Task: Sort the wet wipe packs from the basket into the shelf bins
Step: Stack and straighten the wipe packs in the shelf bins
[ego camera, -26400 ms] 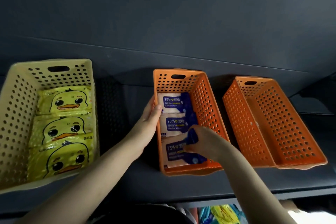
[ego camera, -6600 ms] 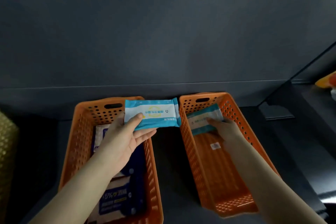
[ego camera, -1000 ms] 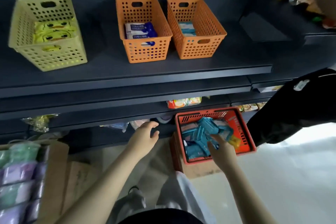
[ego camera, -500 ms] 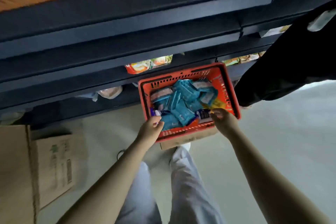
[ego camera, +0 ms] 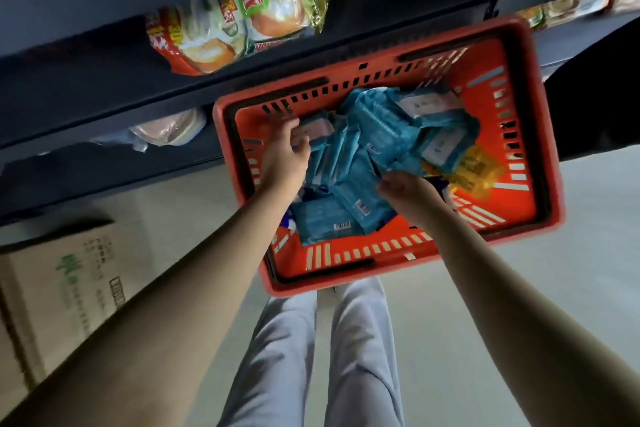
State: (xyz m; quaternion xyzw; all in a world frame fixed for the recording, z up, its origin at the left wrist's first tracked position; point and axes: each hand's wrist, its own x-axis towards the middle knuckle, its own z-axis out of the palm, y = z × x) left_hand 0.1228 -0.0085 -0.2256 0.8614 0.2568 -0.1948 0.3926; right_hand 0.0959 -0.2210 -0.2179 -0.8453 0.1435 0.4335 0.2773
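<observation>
A red shopping basket (ego camera: 311,282) sits low in front of me, heaped with several teal wet wipe packs (ego camera: 377,135). A yellow pack (ego camera: 474,166) lies at the heap's right side, and bits of blue-and-white packs show underneath. My left hand (ego camera: 285,156) is inside the basket at its left end, with thumb and fingers pinching a teal pack with a white label (ego camera: 317,130). My right hand (ego camera: 408,196) is in the middle of the heap, its fingers curled over the edge of another teal pack (ego camera: 360,180). The shelf bins are out of view.
Dark shelf boards run across the top, holding snack bags (ego camera: 225,31) just behind the basket. A cardboard box (ego camera: 65,288) stands on the floor at the left. My legs in light trousers (ego camera: 311,357) are below the basket. A dark-clothed person (ego camera: 595,97) is at the right.
My view has dropped closer to the basket. Both hands moved from the basket's near rim into the heap, and each now has hold of a teal pack.
</observation>
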